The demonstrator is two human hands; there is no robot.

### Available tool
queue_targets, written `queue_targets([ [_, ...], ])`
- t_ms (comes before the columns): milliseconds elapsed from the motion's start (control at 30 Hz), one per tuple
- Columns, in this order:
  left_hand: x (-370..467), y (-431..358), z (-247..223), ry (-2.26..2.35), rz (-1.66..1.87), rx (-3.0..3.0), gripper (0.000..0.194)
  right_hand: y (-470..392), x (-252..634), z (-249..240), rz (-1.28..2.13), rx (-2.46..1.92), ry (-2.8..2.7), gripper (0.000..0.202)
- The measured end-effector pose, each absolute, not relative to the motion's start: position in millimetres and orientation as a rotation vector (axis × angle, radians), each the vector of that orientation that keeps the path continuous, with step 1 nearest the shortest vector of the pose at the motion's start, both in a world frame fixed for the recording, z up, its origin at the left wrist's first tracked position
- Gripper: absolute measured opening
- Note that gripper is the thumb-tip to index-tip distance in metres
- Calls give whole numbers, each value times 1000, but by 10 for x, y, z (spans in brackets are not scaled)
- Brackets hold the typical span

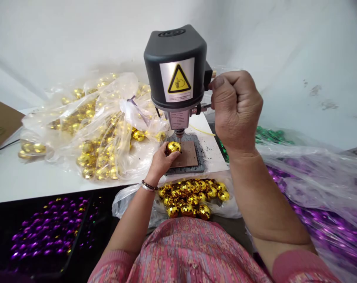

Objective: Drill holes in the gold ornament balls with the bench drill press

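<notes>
Drill base [200, 169] nr counter [217, 166] edge, bag [122, 102] close L; gold ball [174, 147] gripped in L hand [161, 160], R hand [239, 106] clenched on lever [207, 106].

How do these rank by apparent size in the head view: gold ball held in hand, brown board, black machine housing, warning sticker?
1. Black machine housing
2. Warning sticker
3. Brown board, partly hidden
4. Held gold ball

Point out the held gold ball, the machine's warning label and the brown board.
Gold ball [174, 146], head view, on its faceted upper side.
Warning label [179, 81], head view, on its yellow triangle.
Brown board [188, 154], head view, on its flat top.
</notes>
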State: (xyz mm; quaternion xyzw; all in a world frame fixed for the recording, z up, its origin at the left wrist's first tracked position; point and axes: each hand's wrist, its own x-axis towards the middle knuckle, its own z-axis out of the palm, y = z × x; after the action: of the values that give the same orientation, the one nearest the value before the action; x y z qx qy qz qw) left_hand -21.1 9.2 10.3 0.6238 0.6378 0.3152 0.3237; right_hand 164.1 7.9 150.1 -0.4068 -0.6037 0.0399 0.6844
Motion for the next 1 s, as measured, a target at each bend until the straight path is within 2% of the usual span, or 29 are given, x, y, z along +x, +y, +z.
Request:
queue_targets([
  [200,-139,98,93,1666,835,1683,42,61,1660,1504,181,-978,-1422,45],
  [367,-124,104,47,1597,897,1664,37,53,1663,1507,180,-1001,-1432,45],
  [600,-56,96,66,1626,837,1760,43,48,1668,1505,110,-961,-1403,35],
  [833,-3,95,44,1632,776,1959,54,2,1694,1481,172,-1009,-1456,44],
  [1000,-10,90,-5,1651,752,1944,54,-60,1727,1339,109,-965,-1453,30],
])
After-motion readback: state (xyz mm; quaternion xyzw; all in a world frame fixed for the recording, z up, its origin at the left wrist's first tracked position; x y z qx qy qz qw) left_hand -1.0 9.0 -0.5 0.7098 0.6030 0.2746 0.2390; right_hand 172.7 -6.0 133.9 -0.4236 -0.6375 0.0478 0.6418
